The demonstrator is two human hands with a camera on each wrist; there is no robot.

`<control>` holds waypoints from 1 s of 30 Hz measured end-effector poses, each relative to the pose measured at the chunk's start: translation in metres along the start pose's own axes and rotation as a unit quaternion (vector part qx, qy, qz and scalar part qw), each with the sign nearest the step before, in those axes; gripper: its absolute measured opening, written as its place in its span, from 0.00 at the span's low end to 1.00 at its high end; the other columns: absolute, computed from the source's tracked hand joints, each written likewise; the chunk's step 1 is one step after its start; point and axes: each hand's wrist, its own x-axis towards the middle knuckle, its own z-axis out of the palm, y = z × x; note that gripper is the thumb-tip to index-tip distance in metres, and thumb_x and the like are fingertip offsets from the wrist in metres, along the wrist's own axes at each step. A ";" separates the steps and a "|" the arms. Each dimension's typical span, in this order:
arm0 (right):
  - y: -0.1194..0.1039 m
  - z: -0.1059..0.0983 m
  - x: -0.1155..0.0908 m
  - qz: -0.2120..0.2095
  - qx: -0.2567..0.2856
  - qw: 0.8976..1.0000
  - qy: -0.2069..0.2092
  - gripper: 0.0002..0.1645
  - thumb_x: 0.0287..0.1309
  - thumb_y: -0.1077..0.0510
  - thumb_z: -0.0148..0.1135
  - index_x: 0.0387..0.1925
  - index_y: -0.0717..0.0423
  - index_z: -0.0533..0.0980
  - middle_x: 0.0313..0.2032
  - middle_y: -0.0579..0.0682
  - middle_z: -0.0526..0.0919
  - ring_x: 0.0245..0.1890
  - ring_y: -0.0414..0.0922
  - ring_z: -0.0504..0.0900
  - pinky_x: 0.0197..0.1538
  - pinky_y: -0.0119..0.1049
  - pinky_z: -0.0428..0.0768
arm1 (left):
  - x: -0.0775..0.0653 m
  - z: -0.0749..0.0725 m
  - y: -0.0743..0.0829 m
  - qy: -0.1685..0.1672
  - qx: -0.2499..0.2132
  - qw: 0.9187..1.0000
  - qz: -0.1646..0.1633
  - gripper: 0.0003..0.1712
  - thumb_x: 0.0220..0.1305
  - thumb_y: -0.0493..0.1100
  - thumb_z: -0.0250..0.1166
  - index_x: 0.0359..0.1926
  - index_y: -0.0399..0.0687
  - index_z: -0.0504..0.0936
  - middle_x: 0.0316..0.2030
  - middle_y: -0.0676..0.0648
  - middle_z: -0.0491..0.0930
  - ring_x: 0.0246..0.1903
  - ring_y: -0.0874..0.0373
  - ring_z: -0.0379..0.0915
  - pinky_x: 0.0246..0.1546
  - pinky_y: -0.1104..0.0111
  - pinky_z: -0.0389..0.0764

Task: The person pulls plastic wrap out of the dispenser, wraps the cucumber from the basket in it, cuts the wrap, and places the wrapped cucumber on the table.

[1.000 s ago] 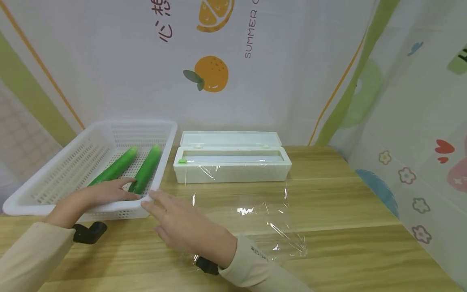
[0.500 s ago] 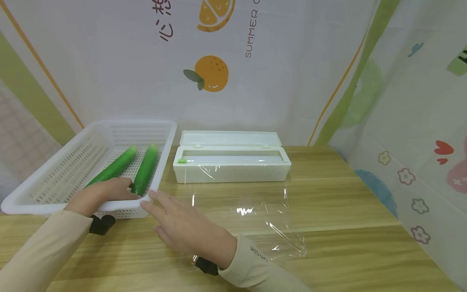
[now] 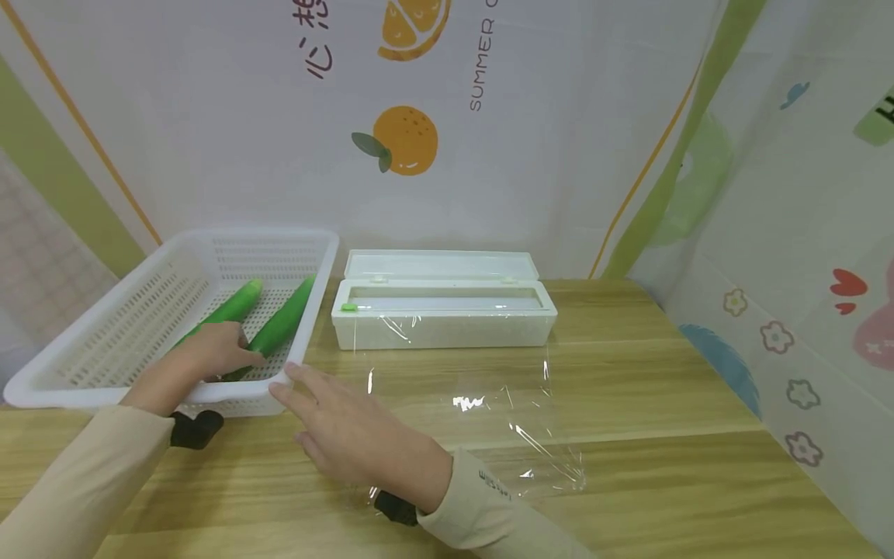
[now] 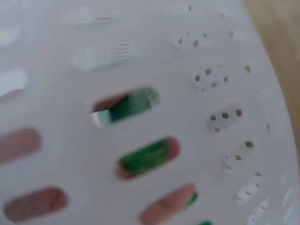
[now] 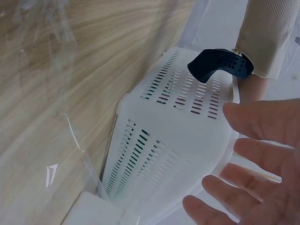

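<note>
My left hand (image 3: 202,353) reaches into a white plastic basket (image 3: 70,400) and grips the near end of a green cucumber (image 3: 282,320). That cucumber lies slanted, its far end toward the basket's right wall. Another cucumber (image 3: 233,305) lies to its left, partly behind the hand. Through the basket slots, the left wrist view shows fingers around green skin (image 4: 145,157). My right hand (image 3: 373,435) has its fingers extended, fingertips at the basket's front right corner. The right wrist view shows the spread fingers of the right hand (image 5: 272,187) beside the basket wall (image 5: 164,131).
A white cling film box (image 3: 447,332) stands at the back with its lid (image 3: 443,265) up. Clear film (image 3: 468,435) stretches from it over the wooden table (image 3: 649,388) toward the front. A printed curtain (image 3: 559,155) hangs behind the table.
My left hand has gone from reaching at the right cucumber to gripping its near end. The cucumber has turned, its near end shifting left. The right hand stays in place.
</note>
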 end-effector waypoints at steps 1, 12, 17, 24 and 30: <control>0.000 0.000 0.000 0.001 -0.001 1.000 0.000 0.34 0.64 0.51 0.53 0.68 0.52 0.57 0.68 0.52 0.58 0.66 0.42 0.64 0.66 0.28 0.62 | 0.000 0.000 0.000 0.014 -0.007 1.000 -0.002 0.30 0.55 0.49 0.62 0.42 0.19 0.73 0.32 0.32 0.78 0.27 0.50 0.75 0.24 0.64 0.78; 0.001 0.000 0.000 -0.001 0.009 1.000 -0.006 0.36 0.63 0.52 0.54 0.69 0.53 0.55 0.69 0.53 0.56 0.67 0.42 0.61 0.68 0.29 0.58 | -0.006 -0.004 0.000 0.175 -0.053 0.983 0.019 0.34 0.58 0.51 0.61 0.51 0.21 0.68 0.40 0.24 0.75 0.30 0.42 0.77 0.25 0.60 0.77; 0.000 0.001 -0.001 0.002 0.004 1.000 -0.014 0.37 0.63 0.51 0.54 0.70 0.52 0.54 0.70 0.52 0.55 0.67 0.42 0.61 0.67 0.28 0.59 | -0.017 -0.012 0.001 0.244 -0.059 0.968 0.017 0.30 0.59 0.52 0.60 0.51 0.28 0.70 0.43 0.25 0.74 0.38 0.37 0.73 0.29 0.54 0.73; 0.000 0.001 0.000 0.015 0.019 0.999 -0.036 0.38 0.64 0.51 0.53 0.71 0.50 0.50 0.71 0.50 0.52 0.68 0.41 0.59 0.67 0.29 0.58 | -0.044 -0.037 0.023 0.319 -0.062 0.945 0.033 0.23 0.57 0.48 0.64 0.46 0.34 0.74 0.40 0.30 0.76 0.35 0.39 0.73 0.26 0.60 0.70; 0.009 0.001 0.000 -0.005 0.071 0.996 -0.062 0.39 0.64 0.48 0.52 0.71 0.51 0.49 0.73 0.50 0.46 0.71 0.41 0.51 0.69 0.28 0.52 | -0.079 -0.051 0.062 0.405 -0.047 0.908 0.098 0.18 0.54 0.42 0.67 0.41 0.36 0.75 0.37 0.35 0.77 0.28 0.50 0.78 0.21 0.76 0.64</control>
